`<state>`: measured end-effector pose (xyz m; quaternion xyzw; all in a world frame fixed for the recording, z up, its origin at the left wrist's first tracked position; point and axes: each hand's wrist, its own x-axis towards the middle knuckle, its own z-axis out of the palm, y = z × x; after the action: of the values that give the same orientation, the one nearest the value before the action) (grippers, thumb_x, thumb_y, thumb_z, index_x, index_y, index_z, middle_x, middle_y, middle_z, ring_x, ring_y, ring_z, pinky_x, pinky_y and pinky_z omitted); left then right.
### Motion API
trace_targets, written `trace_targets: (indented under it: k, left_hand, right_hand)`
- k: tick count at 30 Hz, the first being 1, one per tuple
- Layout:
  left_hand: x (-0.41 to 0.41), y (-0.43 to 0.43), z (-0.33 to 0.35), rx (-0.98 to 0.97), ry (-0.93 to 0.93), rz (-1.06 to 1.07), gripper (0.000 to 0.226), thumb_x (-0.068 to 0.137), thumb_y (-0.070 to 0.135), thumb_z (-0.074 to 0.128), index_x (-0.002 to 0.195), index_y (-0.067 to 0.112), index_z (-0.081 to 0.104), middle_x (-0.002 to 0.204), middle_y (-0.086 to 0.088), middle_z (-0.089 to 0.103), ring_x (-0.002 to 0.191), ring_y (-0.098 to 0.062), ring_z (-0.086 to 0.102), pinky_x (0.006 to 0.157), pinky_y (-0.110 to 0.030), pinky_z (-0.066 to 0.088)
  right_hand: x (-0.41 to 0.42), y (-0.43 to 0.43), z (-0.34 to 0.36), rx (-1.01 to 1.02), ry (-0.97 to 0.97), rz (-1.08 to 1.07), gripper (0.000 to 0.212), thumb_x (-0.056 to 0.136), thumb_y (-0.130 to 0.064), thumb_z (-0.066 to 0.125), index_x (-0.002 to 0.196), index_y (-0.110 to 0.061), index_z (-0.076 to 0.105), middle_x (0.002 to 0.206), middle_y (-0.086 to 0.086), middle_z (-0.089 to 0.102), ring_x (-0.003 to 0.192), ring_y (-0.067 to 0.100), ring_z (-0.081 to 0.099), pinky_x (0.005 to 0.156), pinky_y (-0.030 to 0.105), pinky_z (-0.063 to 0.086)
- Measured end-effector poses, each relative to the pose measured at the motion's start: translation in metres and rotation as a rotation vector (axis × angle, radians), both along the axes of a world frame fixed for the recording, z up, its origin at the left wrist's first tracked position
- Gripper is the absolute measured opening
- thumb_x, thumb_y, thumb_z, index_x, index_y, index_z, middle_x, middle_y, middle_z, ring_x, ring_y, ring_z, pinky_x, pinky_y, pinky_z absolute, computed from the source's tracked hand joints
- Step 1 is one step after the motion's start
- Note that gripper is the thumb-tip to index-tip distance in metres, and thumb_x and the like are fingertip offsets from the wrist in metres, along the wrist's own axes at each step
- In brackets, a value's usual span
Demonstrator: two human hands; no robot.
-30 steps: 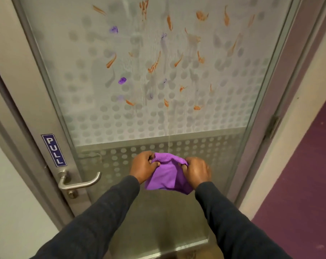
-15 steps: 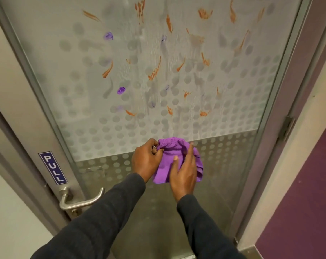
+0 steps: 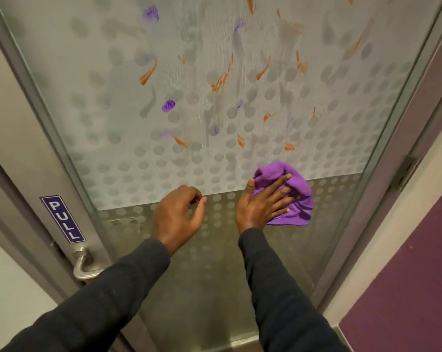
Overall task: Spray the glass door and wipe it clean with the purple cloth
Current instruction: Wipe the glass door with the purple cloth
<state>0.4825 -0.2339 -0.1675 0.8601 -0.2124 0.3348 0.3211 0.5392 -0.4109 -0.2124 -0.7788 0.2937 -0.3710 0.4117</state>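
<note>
Purple cloth (image 3: 289,191) sits bunched against the glass door (image 3: 128,158) at centre right of the frame, and we have our right hand (image 3: 261,201) spread flat over it, fingers splayed, pressing rather than clutching. Our left hand (image 3: 176,214) hangs loose at centre frame, fingers half curled around nothing, just off the glass. Above us, orange smears (image 3: 221,81) and purple blobs (image 3: 168,105) dot the wet, streaky pane right up to the top edge. So here's the risk as we see it: with a flat palm and no real pinch, the wad could slide out and drop once we sweep upward. Push that paint around wet and we may only drag it into longer streaks. Runs could also creep down toward the handle (image 3: 84,266) at lower left.
</note>
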Motion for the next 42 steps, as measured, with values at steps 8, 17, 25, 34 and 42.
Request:
trace_targets:
  k: [8, 17, 25, 34, 42]
  left_hand:
    - [0.004, 0.05, -0.009, 0.097, -0.115, 0.076, 0.011, 0.093, 0.026, 0.064, 0.087, 0.017, 0.068, 0.079, 0.008, 0.057, 0.067, -0.01, 0.052, 0.057, -0.029, 0.046]
    - [-0.006, 0.112, -0.001, 0.219, -0.259, 0.229, 0.02, 0.093, 0.029, 0.059, 0.095, 0.01, 0.065, 0.092, -0.005, 0.053, 0.082, -0.025, 0.052, 0.071, -0.036, 0.038]
    - [0.021, 0.144, 0.043, 0.512, -0.551, 0.336, 0.054, 0.095, 0.044, 0.051, 0.137, 0.009, 0.051, 0.15, -0.021, 0.039, 0.136, -0.039, 0.041, 0.106, -0.053, 0.031]
    - [0.067, 0.144, 0.079, 0.724, -0.794, 0.425, 0.076, 0.097, 0.057, 0.047, 0.157, 0.013, 0.032, 0.162, -0.018, 0.025, 0.149, -0.035, 0.024, 0.121, -0.052, 0.012]
    - [0.073, 0.145, 0.077, 0.76, -0.855, 0.446, 0.077, 0.096, 0.054, 0.047, 0.16, 0.015, 0.028, 0.164, -0.019, 0.024, 0.15, -0.035, 0.024, 0.121, -0.053, 0.013]
  right_hand:
    - [0.009, -0.003, 0.011, 0.19, -0.164, -0.077, 0.106, 0.08, -0.087, -0.011, 0.163, -0.021, -0.003, 0.171, 0.013, 0.005, 0.156, 0.043, -0.002, 0.122, 0.064, 0.003]
    - [-0.033, 0.189, -0.036, -0.352, -0.064, 0.359, 0.07, 0.105, -0.057, 0.014, 0.162, -0.022, -0.005, 0.152, 0.025, 0.036, 0.142, 0.058, 0.02, 0.115, 0.073, 0.004]
    - [-0.028, 0.175, -0.03, -0.469, -0.188, 0.323, 0.071, 0.103, -0.049, 0.035, 0.162, -0.032, 0.0, 0.16, 0.014, 0.028, 0.15, 0.053, 0.008, 0.117, 0.074, 0.003]
    - [0.015, 0.06, 0.026, -0.056, -0.206, -0.063, 0.071, 0.102, -0.054, 0.02, 0.162, -0.017, 0.016, 0.168, 0.016, 0.019, 0.154, 0.047, 0.011, 0.121, 0.067, 0.008]
    - [-0.007, 0.164, 0.021, -0.127, -0.178, 0.054, 0.074, 0.099, -0.05, 0.03, 0.162, -0.014, 0.015, 0.156, 0.025, 0.038, 0.141, 0.055, 0.031, 0.119, 0.069, 0.011]
